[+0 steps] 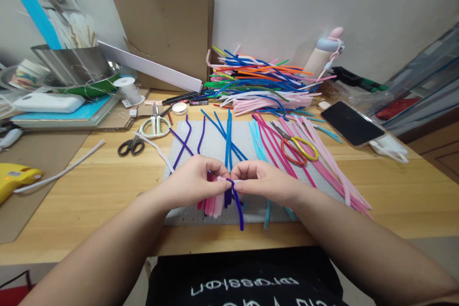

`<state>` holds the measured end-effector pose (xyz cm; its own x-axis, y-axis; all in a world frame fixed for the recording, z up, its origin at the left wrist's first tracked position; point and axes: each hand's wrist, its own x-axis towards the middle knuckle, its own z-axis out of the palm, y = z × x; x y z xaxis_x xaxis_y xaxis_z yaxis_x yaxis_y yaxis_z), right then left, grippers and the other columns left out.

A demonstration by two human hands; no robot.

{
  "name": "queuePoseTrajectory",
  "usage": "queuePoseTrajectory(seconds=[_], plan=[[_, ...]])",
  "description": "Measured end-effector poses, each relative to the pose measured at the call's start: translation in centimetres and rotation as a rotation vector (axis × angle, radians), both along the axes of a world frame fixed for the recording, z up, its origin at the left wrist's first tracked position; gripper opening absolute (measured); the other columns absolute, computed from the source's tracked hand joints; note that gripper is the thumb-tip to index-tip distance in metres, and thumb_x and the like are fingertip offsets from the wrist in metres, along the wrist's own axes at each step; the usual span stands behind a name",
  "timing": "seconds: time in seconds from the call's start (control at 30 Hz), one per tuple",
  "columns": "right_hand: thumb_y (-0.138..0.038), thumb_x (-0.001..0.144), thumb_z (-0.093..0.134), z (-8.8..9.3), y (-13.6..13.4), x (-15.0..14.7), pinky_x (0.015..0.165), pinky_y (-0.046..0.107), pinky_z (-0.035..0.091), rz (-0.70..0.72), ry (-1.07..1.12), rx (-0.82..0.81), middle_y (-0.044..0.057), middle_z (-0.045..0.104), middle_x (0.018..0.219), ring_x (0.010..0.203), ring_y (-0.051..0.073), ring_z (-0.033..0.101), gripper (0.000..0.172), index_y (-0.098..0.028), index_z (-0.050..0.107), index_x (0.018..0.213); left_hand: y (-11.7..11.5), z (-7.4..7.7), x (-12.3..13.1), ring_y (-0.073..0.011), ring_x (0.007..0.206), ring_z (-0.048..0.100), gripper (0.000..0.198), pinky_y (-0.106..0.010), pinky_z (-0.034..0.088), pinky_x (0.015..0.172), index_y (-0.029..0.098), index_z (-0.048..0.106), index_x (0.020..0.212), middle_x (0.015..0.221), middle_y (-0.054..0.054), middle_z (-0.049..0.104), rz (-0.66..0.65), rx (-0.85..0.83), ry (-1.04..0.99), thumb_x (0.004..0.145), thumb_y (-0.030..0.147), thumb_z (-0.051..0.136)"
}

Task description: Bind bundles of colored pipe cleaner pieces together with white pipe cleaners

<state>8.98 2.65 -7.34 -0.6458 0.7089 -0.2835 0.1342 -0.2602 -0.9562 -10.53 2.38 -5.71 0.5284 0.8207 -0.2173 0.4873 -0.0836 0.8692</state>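
Observation:
My left hand and my right hand meet at the near middle of the grey cutting mat. Both pinch a dark purple pipe cleaner, whose free end hangs down toward me. A pale strip shows between the fingertips, partly hidden. Beside the left fingers hang short pink pipe cleaner pieces, with dark purple ones close by. Beyond my hands lie blue pipe cleaners and loose purple pipe cleaners. Magenta pipe cleaners are to the right.
Red-and-yellow-handled scissors lie on pink pipe cleaners. White-handled scissors and black-handled scissors are at left. A colourful pipe cleaner pile sits at the back. A phone lies right, a yellow glue gun left.

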Motion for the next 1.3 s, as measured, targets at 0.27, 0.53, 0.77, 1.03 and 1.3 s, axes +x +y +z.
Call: queuePoseTrajectory(seconds=[0.27, 0.53, 0.77, 1.03, 1.3], plan=[[-0.018, 0.072, 0.056, -0.9, -0.7, -0.6, 0.054, 0.022, 0.034, -0.105, -0.188, 0.336, -0.003, 0.050, 0.066, 0.058, 0.009, 0.044, 0.004, -0.017, 0.052, 0.074, 0.0, 0.1, 0.2, -0.0098, 0.042, 0.051, 0.014, -0.019, 0.037, 0.042, 0.015, 0.062, 0.071, 0.051, 0.002, 0.059, 0.043, -0.052, 0.029, 0.076, 0.027, 0.057], [-0.016, 0.080, 0.049, -0.9, -1.2, 0.0, 0.059, 0.027, 0.031, -0.072, -0.483, 1.216, 0.002, 0.056, 0.068, 0.064, 0.014, 0.048, 0.011, -0.019, 0.052, 0.070, 0.4, 0.1, 0.0, -0.0087, 0.049, 0.048, 0.020, -0.020, 0.038, 0.049, 0.014, 0.063, 0.072, 0.058, 0.002, 0.058, 0.003, -0.187, -0.064, 0.074, 0.034, 0.063], [-0.016, 0.078, 0.051, -0.3, -1.5, 0.0, 0.058, 0.026, 0.033, -0.163, -0.462, 0.961, 0.000, 0.054, 0.072, 0.064, 0.013, 0.047, 0.003, -0.019, 0.050, 0.077, 0.2, 0.3, 0.1, -0.0104, 0.049, 0.050, 0.018, -0.022, 0.038, 0.049, 0.015, 0.062, 0.075, 0.059, 0.002, 0.059, 0.085, -0.039, 0.002, 0.077, 0.033, 0.059], [-0.029, 0.083, 0.051, -0.9, -0.6, -0.9, 0.054, 0.025, 0.037, -0.223, -0.219, 0.291, 0.001, 0.058, 0.068, 0.056, 0.010, 0.048, 0.015, -0.017, 0.056, 0.076, 0.4, 0.0, 0.2, -0.0155, 0.067, 0.056, 0.011, -0.030, 0.038, 0.075, 0.018, 0.063, 0.073, 0.063, 0.000, 0.061, -0.048, 0.610, 0.253, 0.078, 0.025, 0.058], [-0.032, 0.070, 0.070, -1.2, -0.3, -0.9, 0.042, 0.019, 0.032, -0.299, 0.100, -0.110, -0.002, 0.058, 0.062, 0.046, 0.006, 0.046, 0.024, -0.014, 0.055, 0.077, 0.6, -0.4, 0.2, -0.0142, 0.066, 0.055, 0.010, -0.031, 0.036, 0.078, 0.017, 0.063, 0.072, 0.063, 0.001, 0.060, -0.079, 0.730, 0.267, 0.079, 0.022, 0.057]])
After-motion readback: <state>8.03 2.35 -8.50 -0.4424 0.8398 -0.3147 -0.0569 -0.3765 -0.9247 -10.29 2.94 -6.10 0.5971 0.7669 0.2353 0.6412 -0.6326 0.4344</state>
